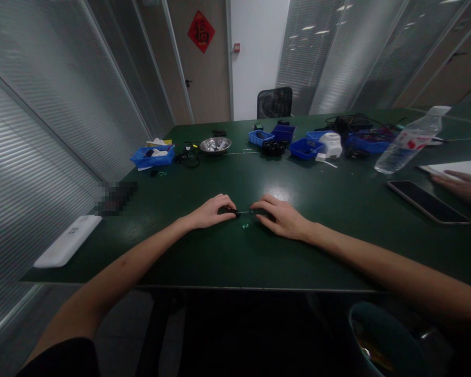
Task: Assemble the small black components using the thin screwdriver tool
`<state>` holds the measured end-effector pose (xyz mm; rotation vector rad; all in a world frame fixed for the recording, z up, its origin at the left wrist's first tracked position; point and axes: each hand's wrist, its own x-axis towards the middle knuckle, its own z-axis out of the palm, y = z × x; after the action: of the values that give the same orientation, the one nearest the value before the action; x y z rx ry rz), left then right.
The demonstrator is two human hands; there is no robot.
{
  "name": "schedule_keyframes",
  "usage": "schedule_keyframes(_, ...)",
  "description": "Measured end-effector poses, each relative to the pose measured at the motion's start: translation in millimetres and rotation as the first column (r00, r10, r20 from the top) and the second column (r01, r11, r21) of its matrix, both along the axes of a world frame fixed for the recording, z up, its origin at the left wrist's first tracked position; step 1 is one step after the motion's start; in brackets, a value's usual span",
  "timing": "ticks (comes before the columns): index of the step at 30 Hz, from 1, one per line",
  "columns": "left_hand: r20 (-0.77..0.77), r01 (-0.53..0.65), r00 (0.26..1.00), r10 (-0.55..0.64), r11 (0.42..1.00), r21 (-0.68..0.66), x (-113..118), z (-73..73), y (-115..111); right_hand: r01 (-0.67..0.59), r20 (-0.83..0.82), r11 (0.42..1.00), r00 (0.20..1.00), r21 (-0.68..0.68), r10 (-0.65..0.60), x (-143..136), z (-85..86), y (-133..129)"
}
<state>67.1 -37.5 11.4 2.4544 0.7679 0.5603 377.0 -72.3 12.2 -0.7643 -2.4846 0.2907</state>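
Low over the dark green table, my left hand is closed on a small black part. Facing it, my right hand has its fingers closed round a dark screwdriver-like tool. A thin metal shaft spans the short gap between the two hands and meets the black part. Exactly what the black part is cannot be made out.
A phone, a tilted plastic bottle and another person's hand are at the right. Blue trays, a metal bowl and cables stand at the back. A white device lies left; a bin is below.
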Motion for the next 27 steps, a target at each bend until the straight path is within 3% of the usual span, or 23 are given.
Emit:
schedule_keyframes(7, -0.018, 0.020, 1.000, -0.020, 1.000, 0.013, 2, 3.3, -4, 0.032, -0.004, 0.998, 0.999, 0.062, -0.032, 2, -3.2, 0)
schedule_keyframes(12, 0.033, -0.044, 0.999, 0.043, 0.999, 0.025, 3, 6.4, -12, 0.240, -0.097, 0.969, 0.968, 0.060, -0.234, 2, -1.4, 0)
schedule_keyframes(16, 0.008, 0.032, 0.999, -0.032, 0.997, 0.074, 8, 12.3, -20, 0.354, -0.201, 0.935, 0.915, -0.016, -0.350, 4, -1.0, 5)
schedule_keyframes(20, -0.046, 0.087, 0.995, -0.083, 0.993, 0.075, 16, 12.5, -29, 0.351, -0.200, 0.936, 0.916, -0.025, -0.349, 4, -2.5, 8)
schedule_keyframes(27, -0.102, 0.004, 0.995, 0.003, 0.997, 0.071, 20, 9.0, -29, 0.306, -0.168, 0.952, 0.939, 0.004, -0.301, 4, -3.1, 6)
